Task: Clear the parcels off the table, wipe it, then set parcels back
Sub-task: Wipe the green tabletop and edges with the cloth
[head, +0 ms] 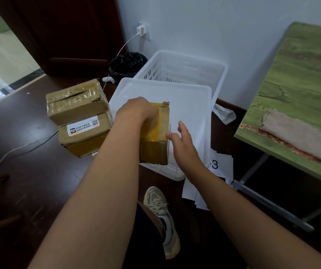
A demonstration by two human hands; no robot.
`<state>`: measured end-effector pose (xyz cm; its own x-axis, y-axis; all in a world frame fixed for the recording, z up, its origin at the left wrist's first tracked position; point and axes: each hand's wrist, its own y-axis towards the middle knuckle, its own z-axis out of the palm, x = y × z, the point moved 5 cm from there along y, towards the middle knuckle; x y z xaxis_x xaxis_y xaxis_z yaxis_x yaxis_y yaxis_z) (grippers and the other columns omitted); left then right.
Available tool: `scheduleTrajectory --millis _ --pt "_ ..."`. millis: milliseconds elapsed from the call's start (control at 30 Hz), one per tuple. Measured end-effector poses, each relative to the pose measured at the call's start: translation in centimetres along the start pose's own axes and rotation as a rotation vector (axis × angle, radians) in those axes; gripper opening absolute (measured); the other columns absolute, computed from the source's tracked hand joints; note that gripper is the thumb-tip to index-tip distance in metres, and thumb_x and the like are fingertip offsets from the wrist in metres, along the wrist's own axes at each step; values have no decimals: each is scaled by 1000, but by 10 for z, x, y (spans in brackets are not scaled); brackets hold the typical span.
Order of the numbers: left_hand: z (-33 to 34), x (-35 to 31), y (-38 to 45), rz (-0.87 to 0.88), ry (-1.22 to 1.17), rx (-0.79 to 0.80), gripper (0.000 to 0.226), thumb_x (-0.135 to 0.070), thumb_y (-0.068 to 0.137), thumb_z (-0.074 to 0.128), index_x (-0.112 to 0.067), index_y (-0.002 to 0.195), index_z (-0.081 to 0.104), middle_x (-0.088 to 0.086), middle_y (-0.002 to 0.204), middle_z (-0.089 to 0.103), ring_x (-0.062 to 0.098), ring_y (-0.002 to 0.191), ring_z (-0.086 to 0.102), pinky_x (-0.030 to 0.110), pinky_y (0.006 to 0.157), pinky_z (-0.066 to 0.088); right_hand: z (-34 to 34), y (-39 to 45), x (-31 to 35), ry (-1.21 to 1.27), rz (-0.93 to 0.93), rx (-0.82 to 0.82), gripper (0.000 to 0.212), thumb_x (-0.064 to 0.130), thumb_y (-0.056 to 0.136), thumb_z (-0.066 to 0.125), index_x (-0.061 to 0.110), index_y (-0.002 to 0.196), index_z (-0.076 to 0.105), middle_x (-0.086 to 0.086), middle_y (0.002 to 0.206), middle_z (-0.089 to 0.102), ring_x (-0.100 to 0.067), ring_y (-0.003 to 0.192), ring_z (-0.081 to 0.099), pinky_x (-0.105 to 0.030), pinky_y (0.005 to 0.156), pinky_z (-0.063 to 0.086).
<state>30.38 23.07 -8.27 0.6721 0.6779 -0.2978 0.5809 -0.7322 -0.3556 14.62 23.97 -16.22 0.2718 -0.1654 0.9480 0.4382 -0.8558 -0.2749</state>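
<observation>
From the head camera, the left hand (pixel 138 109) has its fingers curled over the far top edge of a taped cardboard parcel (pixel 155 140) resting on the white basket lid (pixel 184 101). The right hand (pixel 183 140), fingers apart, touches the parcel's right side. Two stacked parcels (pixel 80 117) sit on the floor left of the lid; a folded cloth (pixel 299 136) lies at the counter (pixel 301 74) near edge.

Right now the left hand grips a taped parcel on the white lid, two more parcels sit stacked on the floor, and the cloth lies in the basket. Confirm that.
One thing is wrong: the cloth lies on the green table, not in the basket. The head view shows it. The rest holds: the left hand has its grip on the taped parcel over the white lid, and two parcels sit stacked on the floor.
</observation>
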Motion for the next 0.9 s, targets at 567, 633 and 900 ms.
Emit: scheduleTrajectory --millis 567,633,900 --pt "-9 -9 4 78 -47 -173 48 -44 94 45 -11 129 53 11 121 59 27 100 55 38 81 48 -6 -6 23 -124 -221 -64 54 32 102 46 24 153 28 4 155 31 -12 137 35 -27 105 34" --pt "-13 -14 -1 110 -77 -235 49 -42 95 45 -12 133 50 11 125 58 27 102 54 35 77 43 -11 -13 32 -143 -321 -113 45 27 102 47 22 146 39 7 142 43 -4 125 44 -25 102 41" --pt "-26 -57 -20 342 -606 -315 28 -33 93 53 -17 113 65 -5 111 66 15 105 59 30 85 45 -38 -46 88 -104 -631 -281 15 16 94 49 10 94 63 0 88 63 -11 80 57 -19 69 44"
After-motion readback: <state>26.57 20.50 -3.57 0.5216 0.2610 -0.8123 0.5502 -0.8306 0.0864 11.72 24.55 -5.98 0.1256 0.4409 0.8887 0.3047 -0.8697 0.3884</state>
